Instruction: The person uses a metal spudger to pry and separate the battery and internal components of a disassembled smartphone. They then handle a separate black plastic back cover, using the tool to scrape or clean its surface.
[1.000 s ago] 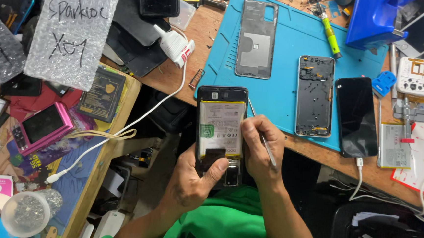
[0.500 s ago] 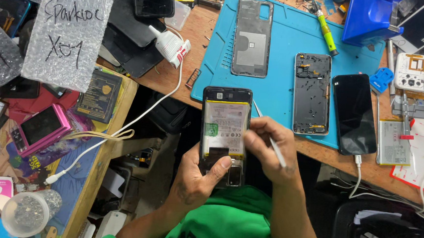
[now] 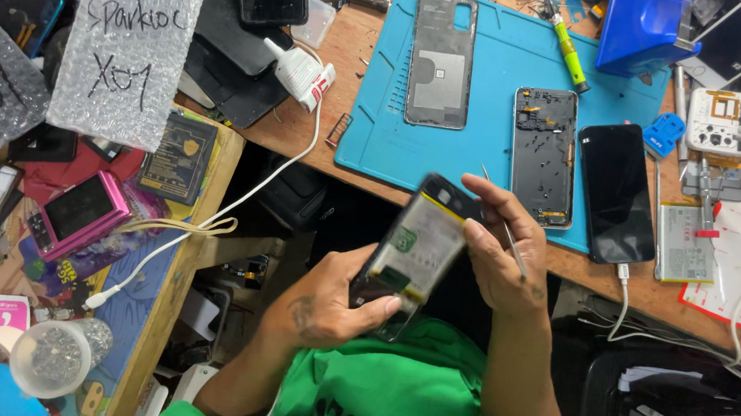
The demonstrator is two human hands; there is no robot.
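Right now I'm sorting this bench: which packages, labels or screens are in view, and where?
Bubble-wrap pouch: upper left, silvery, handwritten.
Dark phone screen: right of blue mat, black, cabled.
Pink device: left shelf, dark screen.
Opened phone: left hand holds it, green-labelled battery.

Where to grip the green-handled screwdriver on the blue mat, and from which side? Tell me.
Grip the green-handled screwdriver by its thick green handle, fingers across it from above: it lies flat on the blue mat, the handle its widest part, with bare mat on its left side.
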